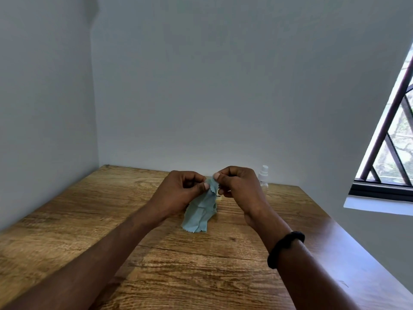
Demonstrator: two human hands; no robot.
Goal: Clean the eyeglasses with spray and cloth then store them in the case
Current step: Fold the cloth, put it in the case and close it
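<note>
Head view, centre of the frame. The left hand (pixel 182 186) is pinched shut on the upper edge of the pale blue cloth (pixel 201 211), thumb over fingers. The cloth hangs down from both hands, its zigzag lower edge reaching the wooden bench (pixel 93 222). Just right of it, the right hand (pixel 237 183) closes its grip on the same top edge of the cloth; a black band (pixel 285 249) circles that wrist. A small dark and pale patch shows between cloth and right hand; whether it is the eyeglasses cannot be told, and no case is in view. Further right, the clear spray bottle (pixel 263 176) stands upright at the back of the bench, near the wall, partly hidden by the right hand. The step in hand appears to be readying or working the cloth for wiping. The next move likely calls for rubbing each lens gently between cloth-covered fingertips.
</note>
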